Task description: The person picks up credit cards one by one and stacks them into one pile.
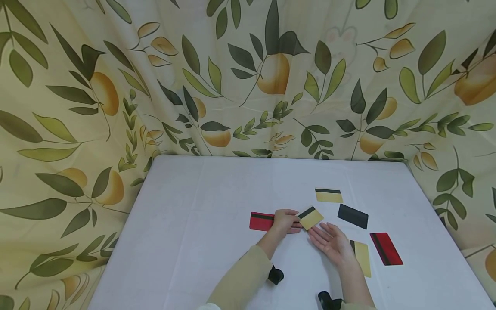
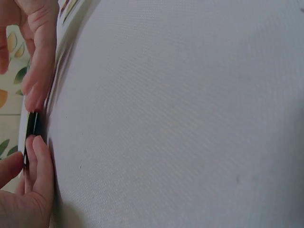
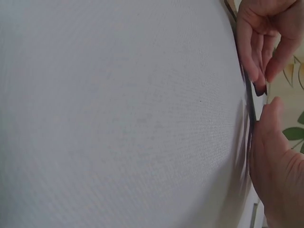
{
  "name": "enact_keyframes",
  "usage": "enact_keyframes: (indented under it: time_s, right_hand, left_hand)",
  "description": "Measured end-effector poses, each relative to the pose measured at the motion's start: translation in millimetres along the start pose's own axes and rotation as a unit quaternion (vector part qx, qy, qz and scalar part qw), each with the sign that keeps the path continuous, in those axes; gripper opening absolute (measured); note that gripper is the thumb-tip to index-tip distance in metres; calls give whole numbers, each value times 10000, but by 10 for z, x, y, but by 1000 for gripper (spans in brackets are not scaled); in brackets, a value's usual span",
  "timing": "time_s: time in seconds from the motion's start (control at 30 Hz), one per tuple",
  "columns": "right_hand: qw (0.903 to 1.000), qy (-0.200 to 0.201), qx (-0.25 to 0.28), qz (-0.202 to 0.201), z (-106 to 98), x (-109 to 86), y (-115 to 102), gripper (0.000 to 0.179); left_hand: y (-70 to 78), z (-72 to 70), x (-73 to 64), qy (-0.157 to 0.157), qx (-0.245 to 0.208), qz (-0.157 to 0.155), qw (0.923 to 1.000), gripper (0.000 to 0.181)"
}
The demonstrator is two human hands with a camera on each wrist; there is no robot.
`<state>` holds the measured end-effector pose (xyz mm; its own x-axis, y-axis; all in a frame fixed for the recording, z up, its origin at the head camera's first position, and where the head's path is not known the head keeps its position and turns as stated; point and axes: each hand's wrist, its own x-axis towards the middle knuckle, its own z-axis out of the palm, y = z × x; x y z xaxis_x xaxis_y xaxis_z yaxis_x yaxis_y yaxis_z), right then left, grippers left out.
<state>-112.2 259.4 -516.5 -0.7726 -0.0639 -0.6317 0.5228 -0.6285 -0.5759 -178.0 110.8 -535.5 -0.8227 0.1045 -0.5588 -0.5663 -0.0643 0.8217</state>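
Left hand pinches 1 gold card over the white surface; right hand right beside it, fingers loosely extended; 1 red card peeks out behind the left!

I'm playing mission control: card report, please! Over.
Left grip pinches black-striped gold rectangular card. Right grip palm up beside it. Maybe obstructing: red rectangular card beside left grip.

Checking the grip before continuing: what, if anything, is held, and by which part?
The left hand pinches a gold, black-striped card by its left corner in the head view, near the stripe. The right hand is open, holding nothing.
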Motion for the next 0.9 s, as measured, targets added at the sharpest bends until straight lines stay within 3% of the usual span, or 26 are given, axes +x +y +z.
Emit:
enact_keyframes:
  time_s: [0.13, 0.33, 0.47, 0.7, 0.77, 0.9]
  right_hand:
    - [9999, -78, -82, -24, 15, -16, -18, 62]
    - [9991, -332, -240, -82, 11, -66, -125, 46]
    - [9975, -534, -455, -116, 3, -62, -204, 34]
    - [9863, -667, -1481, -294, 38, -29, -276, 19]
    - [9808, -569, -1834, -336, 60, -13, -281, 22]
    - [9695, -464, -2390, -270, 99, 15, -278, 47]
  left_hand:
    - [-5, -31, -2, 4, -144, 80, 9999, 21]
    - [93, -147, 7, -314, -179, 218, 9991, 24]
    - [181, -245, 0, -469, 53, 178, 9987, 23]
    - [295, -434, -32, -916, 763, 125, 9928, 20]
    - [317, -487, -37, -1099, 853, 146, 9902, 21]
    - [348, -575, -47, -1344, 1050, 163, 9852, 21]
